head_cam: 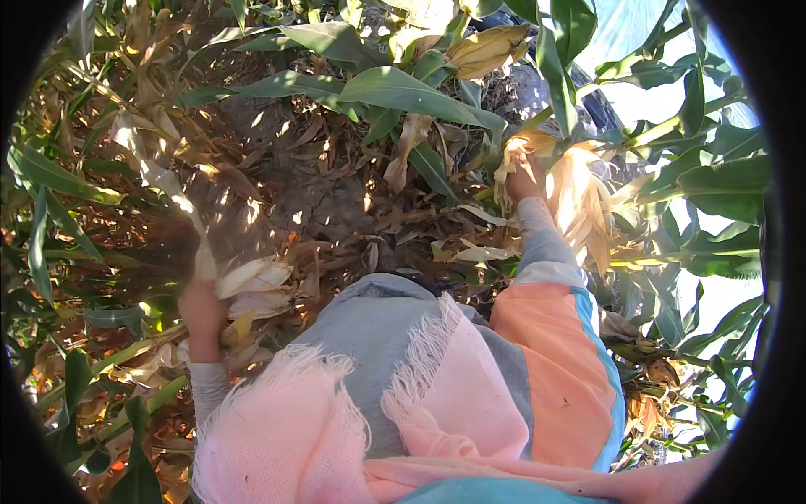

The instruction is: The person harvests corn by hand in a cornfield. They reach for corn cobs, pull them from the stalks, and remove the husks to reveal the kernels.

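My right hand (526, 179) reaches up among the corn plants, its fingers closed on a pale dry corn husk (529, 143). More opened husk leaves (582, 195) hang just right of that hand, bright in the sun. Whether an ear lies inside the grip is hidden. My left hand (203, 309) is low at the left and blurred by motion. A dry corn leaf (170, 186) runs down to its fingers, and a whitish dry husk (257, 283) lies right beside them. The blur hides whether the left hand holds either one.
Green corn leaves (409, 94) cross the view ahead. Corn stalks (661, 258) lean in from the right, others (132, 353) from the lower left. Dry fallen leaves cover much of the soil (308, 201). A dark pipe-like edge (589, 101) borders a bright sheet (630, 38) at upper right.
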A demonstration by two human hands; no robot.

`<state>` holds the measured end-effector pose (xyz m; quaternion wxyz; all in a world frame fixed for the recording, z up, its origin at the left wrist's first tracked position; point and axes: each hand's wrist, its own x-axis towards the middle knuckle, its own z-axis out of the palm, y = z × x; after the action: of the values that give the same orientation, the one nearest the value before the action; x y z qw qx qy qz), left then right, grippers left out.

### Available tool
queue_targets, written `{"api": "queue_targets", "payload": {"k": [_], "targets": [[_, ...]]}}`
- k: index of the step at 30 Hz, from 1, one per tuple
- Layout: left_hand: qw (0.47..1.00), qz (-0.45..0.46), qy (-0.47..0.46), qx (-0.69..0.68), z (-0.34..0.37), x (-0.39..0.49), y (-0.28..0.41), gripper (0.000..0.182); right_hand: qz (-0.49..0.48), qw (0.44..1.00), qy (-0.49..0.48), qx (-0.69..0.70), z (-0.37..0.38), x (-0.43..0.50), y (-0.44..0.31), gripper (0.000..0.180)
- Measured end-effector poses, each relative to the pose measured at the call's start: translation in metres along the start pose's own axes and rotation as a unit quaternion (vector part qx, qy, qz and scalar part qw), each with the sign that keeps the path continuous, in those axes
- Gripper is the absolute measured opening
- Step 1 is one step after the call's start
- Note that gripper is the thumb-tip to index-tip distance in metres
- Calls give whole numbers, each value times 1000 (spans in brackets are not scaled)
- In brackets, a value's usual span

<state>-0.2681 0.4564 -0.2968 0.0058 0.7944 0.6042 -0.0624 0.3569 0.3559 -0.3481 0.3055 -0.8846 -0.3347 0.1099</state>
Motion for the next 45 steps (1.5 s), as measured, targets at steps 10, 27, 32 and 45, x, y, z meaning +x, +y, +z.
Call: {"api": "queue_targets", "payload": {"k": [10,27,32,45], "targets": [[999,-18,9,-42,-13,35,39,43,-30,937,112,330,-11,132,-57,30],[943,159,-116,-267,-140,199,159,79,-109,773,154,606,43,263,-170,25],[749,461,23,-476,-202,290,348,37,-99,783,204,579,57,254,-184,24],[620,504,51,-599,-189,398,430,14,-139,984,-26,108,140,152,-138,20]]}}
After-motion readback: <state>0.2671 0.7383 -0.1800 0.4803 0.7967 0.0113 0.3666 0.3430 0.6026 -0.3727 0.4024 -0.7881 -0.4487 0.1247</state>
